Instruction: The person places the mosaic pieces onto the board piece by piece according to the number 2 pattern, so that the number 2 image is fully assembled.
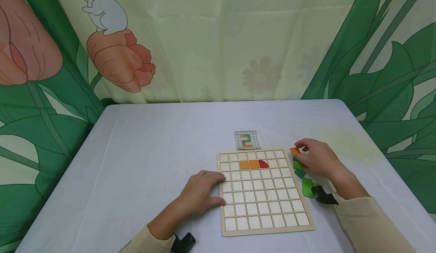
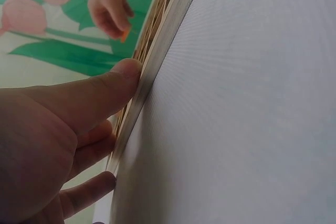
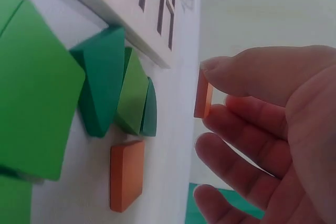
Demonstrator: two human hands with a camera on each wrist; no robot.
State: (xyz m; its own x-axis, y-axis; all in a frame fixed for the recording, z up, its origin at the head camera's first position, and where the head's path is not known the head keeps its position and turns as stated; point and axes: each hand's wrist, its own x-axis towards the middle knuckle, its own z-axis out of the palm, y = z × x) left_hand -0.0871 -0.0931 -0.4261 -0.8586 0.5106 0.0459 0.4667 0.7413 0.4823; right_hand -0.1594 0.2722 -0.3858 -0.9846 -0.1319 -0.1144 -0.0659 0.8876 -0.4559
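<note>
My right hand (image 1: pixel 320 157) pinches an orange square tile (image 3: pixel 203 94) between thumb and fingertips, past the board's upper right corner. With its fingers spread, my left hand (image 1: pixel 201 192) touches the left edge of the wooden grid board (image 1: pixel 267 230). Two orange squares (image 1: pixel 248 165) and a red quarter-round piece (image 1: pixel 263 164) sit side by side in the board's second row. Under my right hand, another orange square (image 3: pixel 126 176) lies on the table beside several green pieces (image 3: pixel 37 93) and a dark green piece (image 3: pixel 102 80).
A small pattern card (image 1: pixel 247 139) with a coloured grid design lies just behind the board. White cloth covers the table (image 1: pixel 153 151). Behind it hangs a printed curtain (image 1: pixel 211 48). The green pieces line the board's right side.
</note>
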